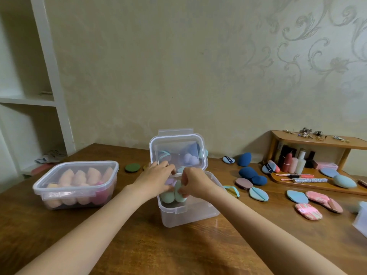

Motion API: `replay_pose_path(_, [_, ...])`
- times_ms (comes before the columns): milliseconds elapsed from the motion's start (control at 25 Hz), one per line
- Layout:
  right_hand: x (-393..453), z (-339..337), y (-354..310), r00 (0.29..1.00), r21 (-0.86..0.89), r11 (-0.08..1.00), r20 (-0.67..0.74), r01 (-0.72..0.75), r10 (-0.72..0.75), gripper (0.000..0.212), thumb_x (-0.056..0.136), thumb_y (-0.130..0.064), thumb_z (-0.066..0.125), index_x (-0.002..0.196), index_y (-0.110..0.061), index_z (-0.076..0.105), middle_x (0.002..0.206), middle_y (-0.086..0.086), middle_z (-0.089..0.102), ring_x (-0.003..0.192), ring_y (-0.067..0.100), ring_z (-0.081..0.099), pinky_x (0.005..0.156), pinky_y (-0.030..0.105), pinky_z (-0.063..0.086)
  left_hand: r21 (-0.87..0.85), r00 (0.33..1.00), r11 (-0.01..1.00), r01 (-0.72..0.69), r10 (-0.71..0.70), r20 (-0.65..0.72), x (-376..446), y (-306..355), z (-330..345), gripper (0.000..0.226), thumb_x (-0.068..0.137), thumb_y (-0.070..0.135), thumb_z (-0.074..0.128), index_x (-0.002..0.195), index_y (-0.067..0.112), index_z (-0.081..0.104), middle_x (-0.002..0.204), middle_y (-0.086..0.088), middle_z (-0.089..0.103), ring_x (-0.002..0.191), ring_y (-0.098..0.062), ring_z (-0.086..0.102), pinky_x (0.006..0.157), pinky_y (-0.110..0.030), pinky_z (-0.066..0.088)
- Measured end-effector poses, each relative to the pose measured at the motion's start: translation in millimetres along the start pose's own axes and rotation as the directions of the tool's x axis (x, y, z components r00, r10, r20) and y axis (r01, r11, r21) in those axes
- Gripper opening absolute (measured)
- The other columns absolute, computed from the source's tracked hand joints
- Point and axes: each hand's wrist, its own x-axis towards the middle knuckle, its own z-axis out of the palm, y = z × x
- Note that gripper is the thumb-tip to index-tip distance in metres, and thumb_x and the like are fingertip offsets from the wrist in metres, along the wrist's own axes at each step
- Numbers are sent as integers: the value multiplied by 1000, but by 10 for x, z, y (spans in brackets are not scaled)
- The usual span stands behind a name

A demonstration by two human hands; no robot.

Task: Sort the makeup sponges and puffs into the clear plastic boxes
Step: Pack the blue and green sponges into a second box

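Both hands meet over the open clear box point(188, 211) at the middle of the counter point(139, 245). The right hand point(193, 181) pinches a mint green sponge point(178, 192) at the box's rim. The left hand point(156, 175), fingers curled, rests beside it, touching the sponge. Both forearms reach in from the near edge.

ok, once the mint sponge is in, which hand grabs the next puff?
Right, probably. The loose puffs lie on the table to the right of the open box, on the right hand side; the left hand would cross over.
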Motion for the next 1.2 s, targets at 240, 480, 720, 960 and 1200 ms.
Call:
replay_pose_path(240, [-14, -267, 208, 951, 377, 912, 307, -162, 41, 14, 88, -12, 58, 89, -1, 68, 104, 15, 71, 97, 21, 69, 93, 33, 54, 146, 995, 985, -97, 101, -18, 135, 50, 13, 45, 81, 47, 63, 109, 16, 44, 110, -1, 49, 103, -17, 45, 79, -25, 35])
replay_pose_path(480, [525, -808, 731, 918, 537, 838, -277, -98, 285, 24, 94, -7, 43, 79, -3, 62, 92, 27, 69, 58, 23, 65, 66, 34, 57, 161, 985, 972, -170, 165, 47, 285, -9, 19, 47, 76, 49, 67, 95, 20, 35, 99, 2, 41, 96, -15, 44, 69, -24, 34])
replay_pose_path(720, [1222, -327, 1169, 988, -482, 872, 68, -87, 136, 50, 89, -42, 51, 136, -28, 45, 156, -6, 17, 140, 30, 15, 113, 47, 23, 197, 980, 960, -200, 196, 40, 346, -68, 94, 52, 76, 52, 66, 94, 19, 30, 94, 3, 35, 87, -13, 35, 67, -27, 31])
replay_pose_path(960, [1313, -156, 1266, 993, -580, 806, -80, -116, 84, 53, 92, -34, 50, 142, -21, 35, 147, 7, 31, 130, 32, 29, 105, 48, 33, 215, 978, 955, -202, 207, -1, 370, -112, 167, 55, 77, 53, 64, 105, 14, 38, 107, -3, 45, 101, -18, 44, 68, -26, 33])
replay_pose_path(1200, [736, -779, 965, 840, 89, 992, -530, -85, 119, 30, 81, -21, 70, 100, -6, 54, 102, 10, 59, 89, 26, 53, 64, 27, 39, 200, 982, 962, -188, 187, 21, 316, -70, 139, 55, 78, 51, 64, 108, 14, 39, 111, -4, 46, 105, -20, 47, 74, -26, 38])
